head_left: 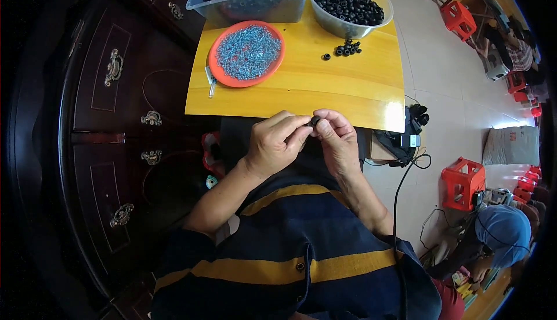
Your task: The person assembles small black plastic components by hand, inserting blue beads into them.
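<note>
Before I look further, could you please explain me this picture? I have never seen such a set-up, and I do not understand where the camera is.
No robot is here: you see a person's own bare hands, the left hand and the right hand. The single picture comes from a fisheye camera worn on the head, looking down, so straight edges bend near the rim.

On the yellow table are a red plate of small bluish bits, plus a tub and a bowl of black pieces. A few loose ones lie near the bowl.

Just off the table's near edge, the right fingers pinch one black piece. The left fingertips meet it; their exact grip is hard to see.
</note>
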The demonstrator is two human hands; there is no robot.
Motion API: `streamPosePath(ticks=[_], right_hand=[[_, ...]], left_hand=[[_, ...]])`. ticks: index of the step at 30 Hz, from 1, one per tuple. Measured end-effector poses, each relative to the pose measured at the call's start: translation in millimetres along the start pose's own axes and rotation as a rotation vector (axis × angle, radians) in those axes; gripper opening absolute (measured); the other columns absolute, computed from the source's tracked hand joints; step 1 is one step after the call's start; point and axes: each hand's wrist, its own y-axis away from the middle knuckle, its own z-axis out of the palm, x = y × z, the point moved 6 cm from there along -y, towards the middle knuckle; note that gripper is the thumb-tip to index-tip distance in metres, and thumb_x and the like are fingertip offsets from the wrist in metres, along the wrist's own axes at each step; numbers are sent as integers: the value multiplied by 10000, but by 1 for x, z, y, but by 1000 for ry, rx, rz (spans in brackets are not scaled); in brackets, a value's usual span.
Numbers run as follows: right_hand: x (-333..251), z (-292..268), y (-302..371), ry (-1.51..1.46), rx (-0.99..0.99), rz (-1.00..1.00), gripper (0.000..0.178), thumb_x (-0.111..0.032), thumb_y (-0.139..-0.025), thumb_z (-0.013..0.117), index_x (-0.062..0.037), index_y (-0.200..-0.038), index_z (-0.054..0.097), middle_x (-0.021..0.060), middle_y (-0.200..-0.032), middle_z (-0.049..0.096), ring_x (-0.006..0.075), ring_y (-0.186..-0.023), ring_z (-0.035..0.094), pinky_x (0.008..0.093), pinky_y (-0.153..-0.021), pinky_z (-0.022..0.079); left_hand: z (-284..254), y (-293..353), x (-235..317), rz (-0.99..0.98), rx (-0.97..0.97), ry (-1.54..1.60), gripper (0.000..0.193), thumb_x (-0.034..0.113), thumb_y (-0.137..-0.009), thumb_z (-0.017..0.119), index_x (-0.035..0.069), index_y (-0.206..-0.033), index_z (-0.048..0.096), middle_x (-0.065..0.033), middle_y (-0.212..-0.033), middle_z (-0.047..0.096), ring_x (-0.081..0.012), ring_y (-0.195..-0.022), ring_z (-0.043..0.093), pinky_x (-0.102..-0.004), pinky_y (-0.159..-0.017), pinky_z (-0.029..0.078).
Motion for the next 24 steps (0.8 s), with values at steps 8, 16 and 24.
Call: streamPosePath(ticks=[8,16,24], right_hand=[[-3,-1,-3,99,-2,-10,186,-81,-947,676,-11,-1117,646,37,-988,673,117,-820,625,249,-787,512],[-4,0,-4,56,16,-18,146,-81,-944,683,-22,-1075,656,41,-928,692,105,-808,649,241,-776,524],[-4,-4,-4,-1,28,2,146,-85,-943,685,-24,-1073,656,39,-929,688,111,-819,644,249,-778,521]], left_hand=[[-1,-4,6,59,17,-118,220,-4,-773,746,20,-983,689,-103,-782,666,-269,-678,673,-357,-597,527],[0,-7,7,55,-2,-129,227,-3,-780,739,14,-1003,704,-111,-828,691,-270,-708,687,-349,-614,543],[4,-8,9,-10,-43,-74,226,2,-800,732,-2,-1024,705,-131,-861,700,-280,-732,697,-353,-630,552]])
